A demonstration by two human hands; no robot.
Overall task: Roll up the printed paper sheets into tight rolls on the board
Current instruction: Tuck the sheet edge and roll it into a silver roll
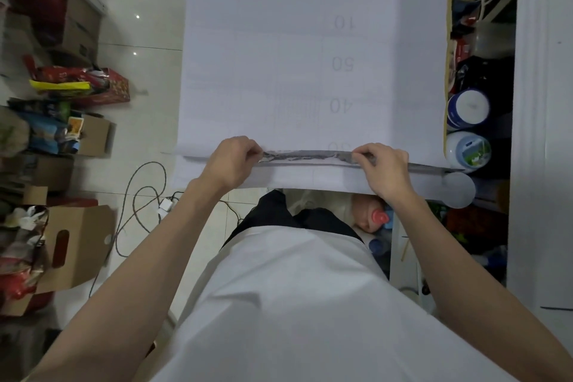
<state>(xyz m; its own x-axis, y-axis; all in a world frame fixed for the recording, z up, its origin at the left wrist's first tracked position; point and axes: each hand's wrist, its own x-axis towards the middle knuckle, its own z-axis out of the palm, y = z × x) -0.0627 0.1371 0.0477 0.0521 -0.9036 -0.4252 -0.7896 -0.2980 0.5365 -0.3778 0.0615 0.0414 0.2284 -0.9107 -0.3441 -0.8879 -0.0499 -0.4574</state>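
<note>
white shirt (294, 304) nearest; l grip (232, 161) + r grip (384, 167) palms down, pinching rolled edge (310, 154) of paper sheet (279, 56), long axis left-right.

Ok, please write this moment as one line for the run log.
stage: roll barely begun | left hand: pinches paper near edge | right hand: pinches same edge | paper: mostly flat on board

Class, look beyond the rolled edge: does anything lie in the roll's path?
Nothing visible does. The left hand and right hand pinch the rolled edge; the paper sheet ahead lies bare. A jar stands just off its right edge, near the roll's end.
</note>
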